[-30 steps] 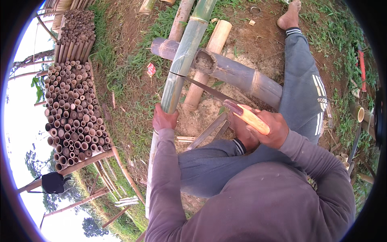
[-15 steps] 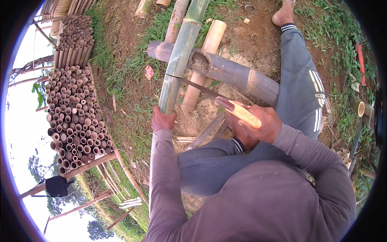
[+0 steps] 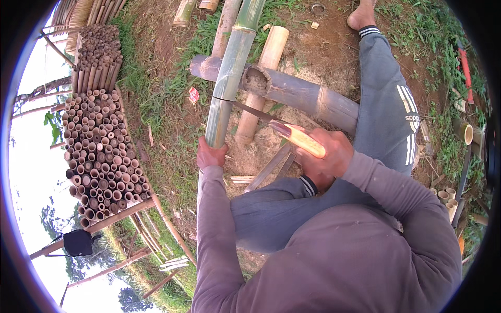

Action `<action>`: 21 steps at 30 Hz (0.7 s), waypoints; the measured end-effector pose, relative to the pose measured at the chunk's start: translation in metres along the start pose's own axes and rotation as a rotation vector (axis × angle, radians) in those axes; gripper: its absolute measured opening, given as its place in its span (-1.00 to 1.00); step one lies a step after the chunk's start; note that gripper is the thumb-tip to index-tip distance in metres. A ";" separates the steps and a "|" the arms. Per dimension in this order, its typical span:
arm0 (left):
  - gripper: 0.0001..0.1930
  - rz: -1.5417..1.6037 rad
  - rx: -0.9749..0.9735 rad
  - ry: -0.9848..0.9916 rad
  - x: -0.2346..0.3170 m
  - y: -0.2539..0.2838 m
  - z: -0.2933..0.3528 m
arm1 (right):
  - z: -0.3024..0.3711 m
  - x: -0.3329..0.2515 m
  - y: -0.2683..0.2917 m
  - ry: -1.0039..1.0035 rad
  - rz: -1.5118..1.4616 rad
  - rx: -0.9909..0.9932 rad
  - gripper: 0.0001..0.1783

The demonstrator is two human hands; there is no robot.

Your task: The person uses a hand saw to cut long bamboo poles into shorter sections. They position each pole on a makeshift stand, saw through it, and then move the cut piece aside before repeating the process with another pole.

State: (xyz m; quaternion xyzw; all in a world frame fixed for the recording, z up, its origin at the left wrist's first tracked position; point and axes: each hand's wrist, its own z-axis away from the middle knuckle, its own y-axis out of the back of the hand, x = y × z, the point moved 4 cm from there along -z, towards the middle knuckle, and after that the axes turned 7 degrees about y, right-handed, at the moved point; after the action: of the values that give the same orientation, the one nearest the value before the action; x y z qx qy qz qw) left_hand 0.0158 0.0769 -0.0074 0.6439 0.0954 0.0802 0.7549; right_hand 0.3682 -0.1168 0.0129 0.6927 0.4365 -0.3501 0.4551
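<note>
My left hand (image 3: 211, 153) is closed around a long green bamboo pole (image 3: 233, 62), below a dark cut line across it. In my right hand (image 3: 329, 155) is the light wooden handle of a handsaw (image 3: 257, 113). Its narrow dark blade runs up and left, with the tip end at the cut in the pole. The pole rests across a thick grey bamboo log (image 3: 302, 93), which has a wide notch in its top. How deep the cut goes is hidden.
A pale bamboo piece (image 3: 271, 49) lies under the grey log, with sawdust around it. Split bamboo strips (image 3: 269, 169) lie near my bent leg. At the left stands a large stack of cut bamboo tubes (image 3: 102, 151). A black bag (image 3: 78, 242) hangs on a rail.
My right hand has moved slightly left toward the pole, pushing the saw further along the cut. My left hand keeps its hold on the pole. The whole view has shifted a little.
</note>
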 end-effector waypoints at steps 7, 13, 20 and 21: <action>-0.12 -0.025 0.006 -0.045 0.017 0.005 -0.003 | -0.099 0.032 -0.071 -0.112 0.135 -0.146 -0.50; -0.13 0.018 0.058 -0.059 0.007 0.007 -0.002 | -0.053 0.005 -0.039 -0.104 0.076 -0.151 -0.53; -0.15 -0.006 0.011 -0.033 0.007 0.006 -0.002 | -0.044 0.011 -0.033 -0.006 0.092 -0.072 -0.60; -0.15 -0.019 -0.008 -0.028 0.011 0.006 -0.004 | -0.073 0.019 -0.054 -0.058 0.149 -0.100 -0.59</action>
State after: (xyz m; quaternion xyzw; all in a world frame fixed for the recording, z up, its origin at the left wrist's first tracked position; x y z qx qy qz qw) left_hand 0.0254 0.0840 -0.0025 0.6410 0.0907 0.0644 0.7594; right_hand 0.3320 -0.0321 0.0032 0.6892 0.3872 -0.3130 0.5264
